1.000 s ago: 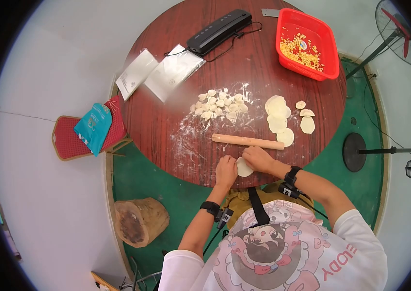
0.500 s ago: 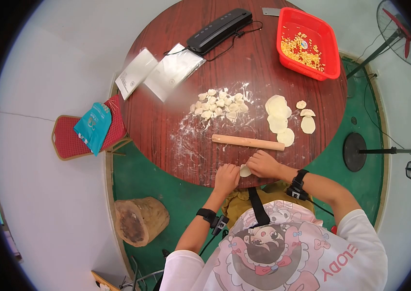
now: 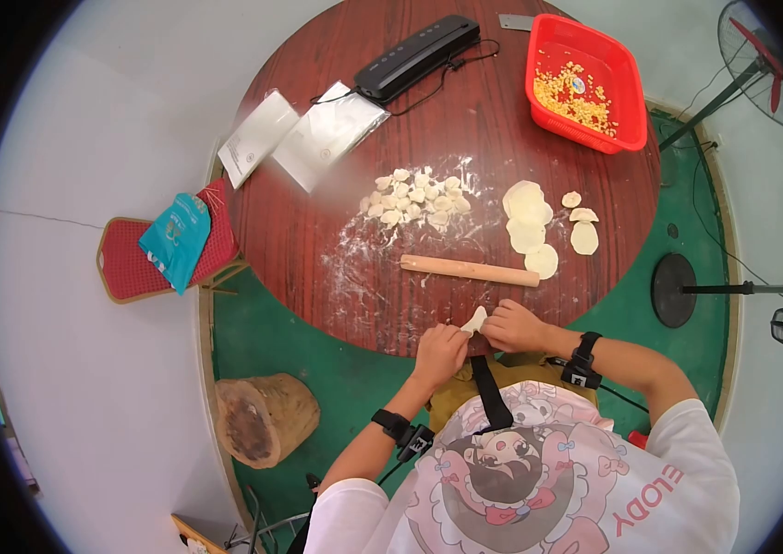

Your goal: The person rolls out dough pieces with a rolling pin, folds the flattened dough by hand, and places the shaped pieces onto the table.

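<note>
A pale dough wrapper (image 3: pixel 475 319) is held at the table's near edge, stretched and folded between my two hands. My left hand (image 3: pixel 443 353) pinches its lower left side, fingers closed. On the other side, my right hand (image 3: pixel 513 326) grips the right edge with bent fingers. Just beyond them lies a wooden rolling pin (image 3: pixel 471 270). Round flat dough wrappers (image 3: pixel 527 218) overlap to the right of centre, and a few smaller dough pieces (image 3: pixel 584 238) lie beside them. Several small shaped dough pieces (image 3: pixel 416 198) sit clustered on scattered flour.
A red plastic basket (image 3: pixel 631 120) with yellow bits stands at the far right of the round wooden table (image 3: pixel 299 231). Behind are a black sealing machine (image 3: pixel 419 57) with its cord and plastic bags (image 3: pixel 328 138). A red chair (image 3: pixel 123 258) and a log stump (image 3: pixel 267 420) stand left.
The dough wrapper has gone from a flatter round to a narrow, upward-pointing folded shape. My right hand has shifted slightly right and toward me; my left hand has turned inward and moved right.
</note>
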The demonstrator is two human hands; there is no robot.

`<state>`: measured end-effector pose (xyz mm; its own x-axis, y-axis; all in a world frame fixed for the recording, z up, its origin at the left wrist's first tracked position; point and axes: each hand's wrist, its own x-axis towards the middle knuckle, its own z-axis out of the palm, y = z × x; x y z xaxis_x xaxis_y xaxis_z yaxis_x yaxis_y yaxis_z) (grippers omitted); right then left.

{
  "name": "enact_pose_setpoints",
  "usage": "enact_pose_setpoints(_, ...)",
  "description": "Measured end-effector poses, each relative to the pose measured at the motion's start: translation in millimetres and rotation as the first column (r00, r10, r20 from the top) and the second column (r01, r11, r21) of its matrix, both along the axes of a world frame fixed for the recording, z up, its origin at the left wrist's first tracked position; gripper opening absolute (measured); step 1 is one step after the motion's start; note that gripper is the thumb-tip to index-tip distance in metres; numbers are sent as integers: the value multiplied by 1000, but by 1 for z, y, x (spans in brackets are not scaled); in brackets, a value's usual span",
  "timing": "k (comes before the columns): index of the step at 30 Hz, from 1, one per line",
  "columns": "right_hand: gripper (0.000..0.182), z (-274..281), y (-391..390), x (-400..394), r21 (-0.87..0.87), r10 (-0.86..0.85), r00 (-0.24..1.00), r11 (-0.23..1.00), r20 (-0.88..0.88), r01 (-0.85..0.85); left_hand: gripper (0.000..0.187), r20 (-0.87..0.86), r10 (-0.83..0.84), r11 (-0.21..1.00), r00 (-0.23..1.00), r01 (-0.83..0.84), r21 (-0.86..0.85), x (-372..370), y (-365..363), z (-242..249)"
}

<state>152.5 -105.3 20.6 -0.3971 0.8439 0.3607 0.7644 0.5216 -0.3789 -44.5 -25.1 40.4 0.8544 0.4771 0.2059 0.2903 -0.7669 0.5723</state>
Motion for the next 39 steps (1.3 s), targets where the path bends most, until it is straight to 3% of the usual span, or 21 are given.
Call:
enact_pose_setpoints(7, 15, 16, -3, -2, 11, -55, 991, 998, -121, 57, 10, 51, -2, 993, 999, 8, -121, 0, 5, 22)
enact_pose_setpoints(13, 14, 33, 10, -13, -94, -233, 922, 972, -310, 214, 8, 30, 162, 930, 986, -142, -339, 0, 24, 40)
enact_pose_setpoints(15, 14, 39, 20, -15, -115, -268, 897, 963, -352, 242, 9, 42, 183, 943, 982, -163, -291, 2, 31, 47)
enact_pose_setpoints(17, 15, 47, 29, -15, 67, -215, 937, 968, -276, 242, 11, 60, 192, 967, 980, -179, -181, -2, 35, 44)
enact_pose_setpoints(18, 15, 44, 29, -15, 66, -214, 937, 968, -276, 240, 11, 60, 194, 967, 979, -180, -182, -4, 36, 41)
enact_pose_setpoints(20, 17, 33, 28, -14, 104, -125, 991, 986, -44, 129, 16, 78, 69, 991, 995, -77, 106, -10, 35, 34)
enact_pose_setpoints(21, 17, 26, 24, -13, 103, -124, 991, 986, -43, 128, 16, 79, 70, 991, 994, -79, 105, -14, 32, 25)
enact_pose_setpoints(23, 21, 10, 13, -12, -36, -48, 992, 998, 120, 53, 22, -25, -37, 990, 999, 40, 134, -25, 24, 1)
enact_pose_setpoints(27, 19, -7, 0, -9, -147, -13, 993, 989, 120, 31, 23, 11, -79, 995, 997, 79, 59, -41, 10, -20)
enact_pose_setpoints(29, 26, -3, 3, -13, -136, -138, 989, 980, 52, 144, 23, 81, 58, 998, 995, -59, 14, -40, 6, -19)
enact_pose_setpoints(33, 39, 3, 18, -27, -92, -177, 981, 979, 76, 184, 18, 78, 124, 992, 989, -122, -34, -34, 5, -23)
enact_pose_setpoints(35, 57, 1, 19, -34, -224, -129, 956, 956, 263, 190, 30, -103, 174, 963, 979, -191, -192, -35, 5, -33)
enact_pose_setpoints(36, 57, -4, 16, -35, -222, -131, 956, 956, 264, 193, 30, -101, 172, 963, 980, -189, -190, -32, 7, -26)
enact_pose_setpoints(38, 66, -16, 8, -34, -265, -134, 952, 942, 274, 208, 54, -177, 190, 967, 966, -153, 201, -24, 12, -7)
enact_pose_setpoints(39, 66, -17, 5, -33, -265, -129, 953, 943, 273, 203, 54, -179, 195, 967, 964, -158, 202, -28, 12, -14)
